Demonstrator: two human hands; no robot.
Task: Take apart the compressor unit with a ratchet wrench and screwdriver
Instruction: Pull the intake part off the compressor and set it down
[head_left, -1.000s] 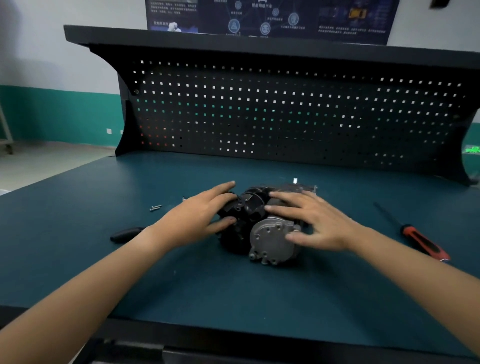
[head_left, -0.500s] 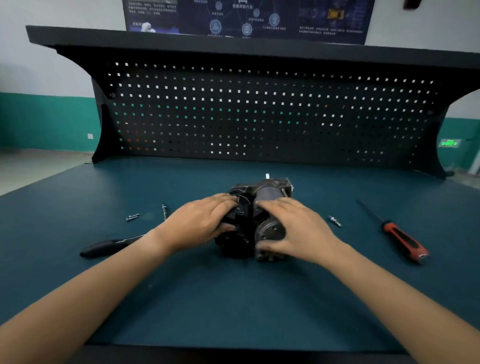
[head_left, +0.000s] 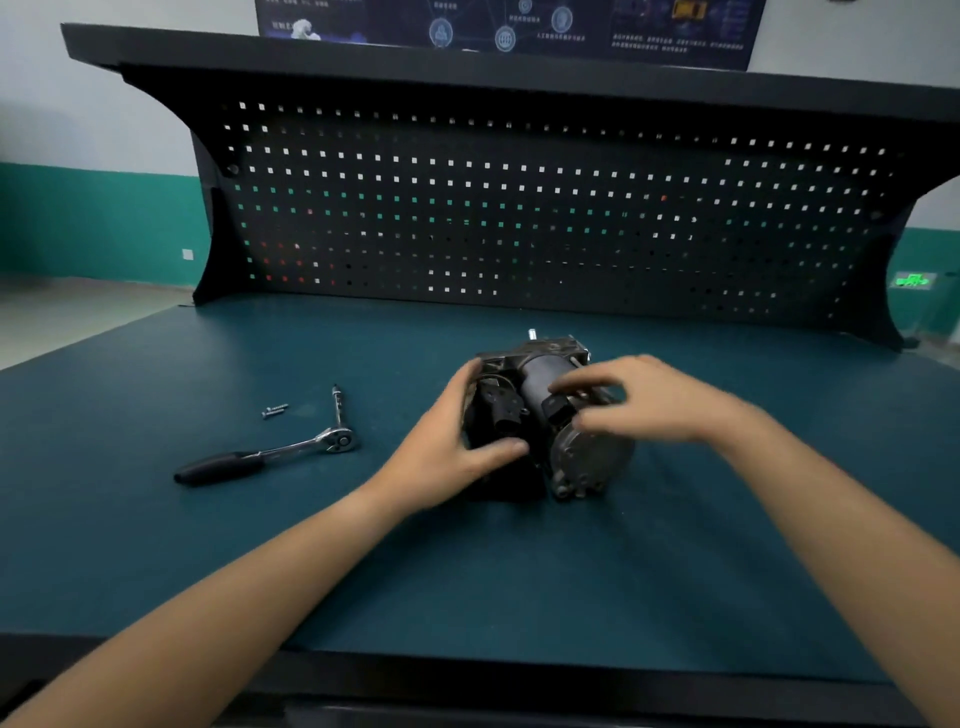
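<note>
Cast grey metal and black plastic make up the compressor unit (head_left: 587, 462), which sits mid-table (head_left: 208, 545), well right of the ratchet wrench (head_left: 270, 457) and loose screws (head_left: 274, 410). We judge it heavy, rigid and unlikely to slide on the matte teal surface. Left hand (head_left: 441, 457): grip closed round the black block, thumb on its near face. Right hand (head_left: 660, 400): blurred, grip open, fingers laid over the dark cylinder. We advise holding the metal housing and round end cap, not the plastic connectors.

Glossy chrome ratchet wrench (head_left: 291, 451), matt tabletop (head_left: 467, 582).
</note>
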